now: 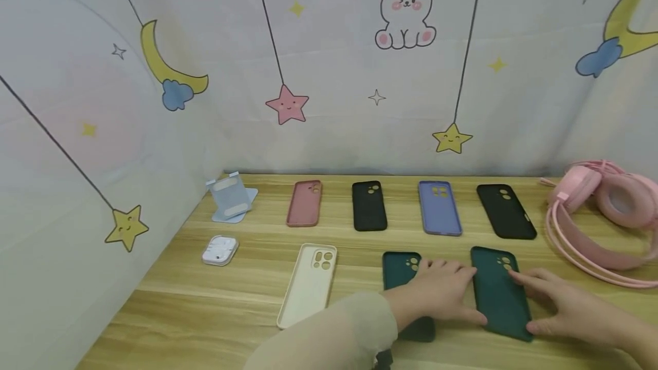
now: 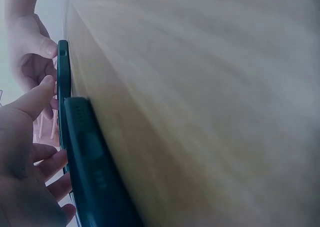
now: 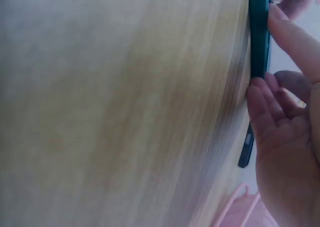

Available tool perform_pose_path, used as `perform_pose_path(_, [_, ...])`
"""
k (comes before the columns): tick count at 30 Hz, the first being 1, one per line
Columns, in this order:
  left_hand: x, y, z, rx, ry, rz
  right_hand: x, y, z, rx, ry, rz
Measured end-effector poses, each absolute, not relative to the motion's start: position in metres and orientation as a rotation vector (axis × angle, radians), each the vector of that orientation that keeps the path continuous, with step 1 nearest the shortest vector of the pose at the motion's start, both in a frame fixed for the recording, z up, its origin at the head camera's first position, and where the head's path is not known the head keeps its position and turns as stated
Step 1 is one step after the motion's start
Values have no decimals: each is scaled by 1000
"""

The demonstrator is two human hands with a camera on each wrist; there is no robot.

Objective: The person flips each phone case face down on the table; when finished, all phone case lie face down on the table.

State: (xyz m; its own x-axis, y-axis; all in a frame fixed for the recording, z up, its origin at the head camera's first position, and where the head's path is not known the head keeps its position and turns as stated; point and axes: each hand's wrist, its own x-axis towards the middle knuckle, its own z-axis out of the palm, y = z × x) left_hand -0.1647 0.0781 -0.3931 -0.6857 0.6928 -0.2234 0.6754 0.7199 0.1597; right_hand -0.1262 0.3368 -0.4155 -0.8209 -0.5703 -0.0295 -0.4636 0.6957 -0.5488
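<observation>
Two dark green phone cases lie on the wooden table in the head view. My left hand (image 1: 442, 290) reaches across the left green case (image 1: 398, 270), partly hiding it, with fingertips and thumb at the left edge of the right green case (image 1: 498, 296). On that case's other side, my right hand (image 1: 570, 304) touches the right edge, its thumb by the lower corner and its forefinger near the camera holes. Relaxed fingers show on the right hand (image 3: 290, 147) in the right wrist view, beside the green case (image 3: 259, 32). The left wrist view shows the left hand (image 2: 25, 152) behind the nearer case (image 2: 95, 162).
A cream case (image 1: 307, 284) lies left of the green ones. Behind are pink (image 1: 304, 204), black (image 1: 369, 207), purple (image 1: 440, 210) and another black case (image 1: 506, 213). Pink headphones (image 1: 576, 233) lie right; a blue stand (image 1: 230, 196) and boxed earphones (image 1: 220, 250) sit left. A printed curtain (image 1: 349, 147) hangs behind.
</observation>
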Motion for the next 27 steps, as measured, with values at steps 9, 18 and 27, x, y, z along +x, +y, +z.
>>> perform_pose_path(9, [-166,72,-392,1108,2663,51,-125,335,-417,-921,2696,-897])
perform_pose_path(18, [-164,72,-395,1109,2689,75,-128,335,-415,-963,2778,-716])
perform_pose_path(27, [-162,71,-394,1097,2717,222,-125,334,-414,-948,2800,-776])
